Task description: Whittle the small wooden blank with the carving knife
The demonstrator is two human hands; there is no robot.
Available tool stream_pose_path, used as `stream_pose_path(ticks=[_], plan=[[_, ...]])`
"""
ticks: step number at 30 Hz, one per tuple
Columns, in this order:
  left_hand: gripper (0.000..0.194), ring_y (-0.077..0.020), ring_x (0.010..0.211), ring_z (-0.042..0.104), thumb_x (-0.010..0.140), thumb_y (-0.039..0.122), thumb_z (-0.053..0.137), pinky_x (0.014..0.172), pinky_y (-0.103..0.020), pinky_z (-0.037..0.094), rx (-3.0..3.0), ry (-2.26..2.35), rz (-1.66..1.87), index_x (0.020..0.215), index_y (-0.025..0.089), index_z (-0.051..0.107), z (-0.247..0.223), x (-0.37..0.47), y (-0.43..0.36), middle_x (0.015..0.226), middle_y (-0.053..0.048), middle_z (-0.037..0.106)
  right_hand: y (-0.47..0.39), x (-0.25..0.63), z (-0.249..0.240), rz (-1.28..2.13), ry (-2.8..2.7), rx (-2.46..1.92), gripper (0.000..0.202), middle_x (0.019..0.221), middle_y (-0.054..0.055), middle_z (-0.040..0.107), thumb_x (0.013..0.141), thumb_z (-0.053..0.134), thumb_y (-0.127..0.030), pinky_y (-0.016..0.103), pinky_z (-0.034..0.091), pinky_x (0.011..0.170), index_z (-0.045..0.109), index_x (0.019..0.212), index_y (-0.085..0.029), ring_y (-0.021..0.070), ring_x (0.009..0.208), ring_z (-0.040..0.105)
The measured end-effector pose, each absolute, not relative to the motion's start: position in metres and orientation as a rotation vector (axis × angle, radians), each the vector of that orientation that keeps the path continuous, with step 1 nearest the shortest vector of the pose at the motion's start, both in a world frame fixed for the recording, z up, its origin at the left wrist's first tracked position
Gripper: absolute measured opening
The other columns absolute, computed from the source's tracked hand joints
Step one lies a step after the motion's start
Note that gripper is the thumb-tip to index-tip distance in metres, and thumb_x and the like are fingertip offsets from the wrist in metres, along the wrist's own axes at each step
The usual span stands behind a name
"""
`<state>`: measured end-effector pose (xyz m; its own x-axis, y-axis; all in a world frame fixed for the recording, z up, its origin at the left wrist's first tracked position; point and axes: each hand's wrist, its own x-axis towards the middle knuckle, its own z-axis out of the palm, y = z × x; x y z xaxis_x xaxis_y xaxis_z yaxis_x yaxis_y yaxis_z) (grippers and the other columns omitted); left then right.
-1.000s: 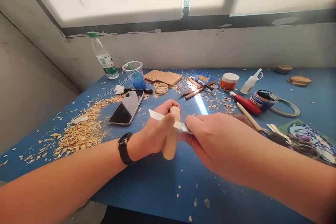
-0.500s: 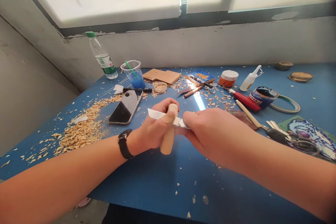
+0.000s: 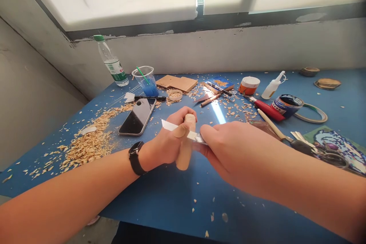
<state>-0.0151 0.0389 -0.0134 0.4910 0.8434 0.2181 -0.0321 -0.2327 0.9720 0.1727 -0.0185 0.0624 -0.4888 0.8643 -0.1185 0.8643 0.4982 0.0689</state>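
While the blade crosses the wooden stick, you look mid-paring

Your left hand wraps the stick above the near edge of the worktop; your right hand clasps the cutter. Your next stroke likely calls for steady, shallow pressure.

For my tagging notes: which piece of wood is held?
The pale rod, in the left hand with the knife across it; the others, like the flat board, lie on the table.
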Motion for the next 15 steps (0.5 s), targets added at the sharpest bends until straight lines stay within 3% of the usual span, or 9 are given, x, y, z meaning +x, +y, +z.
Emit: stream_pose_path(ticks=[8,13,15], plan=[[0.056,-0.0168,0.068,0.046,0.092,0.075,0.058,0.06,-0.032,0.041,1.743,0.71,0.925,0.095,0.02,0.056,-0.002,-0.016,0.035,0.082,-0.002,0.054,-0.007,0.184,0.048,0.043,2.737,1.591,0.039,0.061,-0.001,0.052,0.106,0.054,-0.05,0.032,0.017,0.051,0.062,0.08,-0.023,0.0149,0.05,0.034],[0.054,-0.0147,0.058,0.042,0.099,0.074,0.05,0.056,-0.031,0.035,1.679,0.719,0.887,0.092,0.02,0.055,-0.001,-0.015,0.03,0.068,0.002,0.046,-0.004,0.185,0.051,0.136,2.673,1.663,0.051,0.06,0.0,0.052,0.101,0.055,-0.07,0.031,0.019,0.051,0.064,0.083,-0.023,0.0188,0.056,0.048],[0.053,-0.0142,0.056,0.041,0.101,0.074,0.047,0.054,-0.03,0.034,1.6,0.722,0.866,0.098,0.022,0.054,-0.005,-0.015,0.032,0.067,0.003,0.045,-0.004,0.184,0.053,0.155,2.667,1.671,0.05,0.062,0.001,0.054,0.101,0.054,-0.069,0.031,0.019,0.05,0.065,0.085,-0.023,0.0197,0.057,0.051]])
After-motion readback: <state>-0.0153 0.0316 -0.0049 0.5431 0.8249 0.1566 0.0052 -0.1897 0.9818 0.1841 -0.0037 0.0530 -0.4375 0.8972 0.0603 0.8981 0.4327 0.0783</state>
